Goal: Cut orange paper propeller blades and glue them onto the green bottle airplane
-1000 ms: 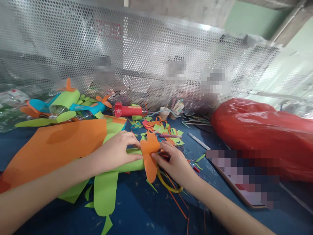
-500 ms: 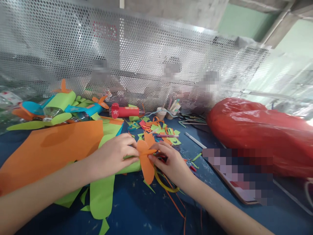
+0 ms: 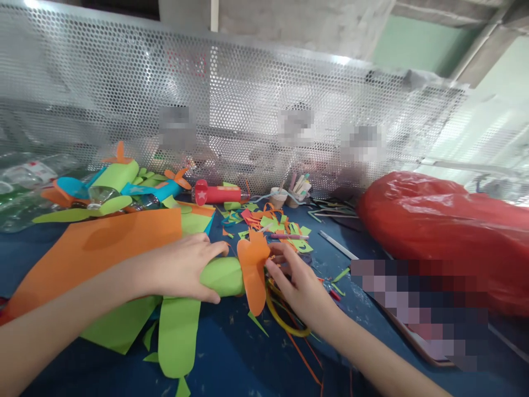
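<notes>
A green paper-covered tube [image 3: 223, 275] with green paper wings lies across the blue table [image 3: 231, 358]. My left hand [image 3: 182, 267] is wrapped over the tube's middle and grips it. At the tube's right end sits an orange paper propeller [image 3: 253, 270]. My right hand [image 3: 295, 278] is just right of the propeller, fingers slightly spread, fingertips touching the propeller's centre.
A large orange sheet [image 3: 95, 248] lies to the left, with finished paper planes [image 3: 107, 187] and a red tube [image 3: 217, 194] behind it. Paper scraps [image 3: 273, 223], a ruler [image 3: 336, 245], a yellow ring [image 3: 285, 322] and a big red plastic bag [image 3: 446, 231] lie right. A perforated metal screen [image 3: 248, 110] closes the back.
My left hand slid back along the tube, baring its green right end. My right hand's pinch on the propeller loosened and its fingers spread.
</notes>
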Motion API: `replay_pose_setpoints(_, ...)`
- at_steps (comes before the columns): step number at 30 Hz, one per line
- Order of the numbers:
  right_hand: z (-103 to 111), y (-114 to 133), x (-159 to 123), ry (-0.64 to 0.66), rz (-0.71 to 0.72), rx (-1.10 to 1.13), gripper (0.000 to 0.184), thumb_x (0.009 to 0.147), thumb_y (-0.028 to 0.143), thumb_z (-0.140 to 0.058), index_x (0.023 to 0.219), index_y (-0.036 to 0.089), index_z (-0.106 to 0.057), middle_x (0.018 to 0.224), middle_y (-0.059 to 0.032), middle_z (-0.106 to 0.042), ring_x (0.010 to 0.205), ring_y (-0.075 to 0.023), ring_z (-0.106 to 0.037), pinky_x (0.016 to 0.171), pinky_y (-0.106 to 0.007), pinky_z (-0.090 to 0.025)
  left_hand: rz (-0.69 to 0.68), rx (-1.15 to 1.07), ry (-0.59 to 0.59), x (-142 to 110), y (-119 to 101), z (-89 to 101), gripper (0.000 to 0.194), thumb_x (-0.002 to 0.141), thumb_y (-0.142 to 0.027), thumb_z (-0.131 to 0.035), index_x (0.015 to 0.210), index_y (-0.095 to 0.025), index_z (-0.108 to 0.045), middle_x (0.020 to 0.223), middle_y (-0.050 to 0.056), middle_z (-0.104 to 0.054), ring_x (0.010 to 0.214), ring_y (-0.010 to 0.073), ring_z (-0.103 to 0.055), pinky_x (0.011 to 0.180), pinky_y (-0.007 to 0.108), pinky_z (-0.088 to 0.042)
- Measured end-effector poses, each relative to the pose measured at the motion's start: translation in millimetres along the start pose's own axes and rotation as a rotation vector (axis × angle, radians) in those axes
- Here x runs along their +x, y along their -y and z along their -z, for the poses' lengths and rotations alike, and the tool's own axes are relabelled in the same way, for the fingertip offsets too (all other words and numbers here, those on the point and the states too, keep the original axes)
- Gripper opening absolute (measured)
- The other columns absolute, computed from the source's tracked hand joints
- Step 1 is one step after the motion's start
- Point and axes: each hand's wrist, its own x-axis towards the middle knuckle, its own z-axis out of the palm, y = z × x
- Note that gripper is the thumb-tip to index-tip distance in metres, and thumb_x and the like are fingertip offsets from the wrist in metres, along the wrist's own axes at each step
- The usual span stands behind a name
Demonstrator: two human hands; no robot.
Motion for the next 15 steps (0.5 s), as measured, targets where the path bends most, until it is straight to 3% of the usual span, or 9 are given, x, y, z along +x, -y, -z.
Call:
replay_pose_setpoints(8, 7, 1, 1, -0.246, 0.002, 0.012, 0.026, 0.093, 0.037, -0.042, 0.111, 0.020, -0.047, 0.099, -0.0085, -0.057, 0.094, -0.0220, -0.057, 0.081, -0.038, -0.048, 0.107, 0.007, -0.029, 14, 17, 14.4, 0.072, 0.068, -0.067, -0.059, 0.128, -0.029, -0.048, 0.118, 0.010, -0.057, 0.107, 0.0312, -0.055, 0.084, 0.038, -0.045)
replay_pose_setpoints(15, 5, -2, 2, -0.281, 0.061, -0.007, 0.017, 0.092, 0.031, -0.046, 0.106, 0.020, -0.047, 0.095, -0.0063, -0.057, 0.086, -0.0195, -0.057, 0.076, -0.032, -0.047, 0.073, 0.133, -0.066, 61, 28, 28.6, 0.073, 0.070, -0.063, -0.059, 0.125, -0.018, -0.049, 0.113, 0.014, -0.062, 0.103, 0.0337, -0.056, 0.080, 0.038, -0.045)
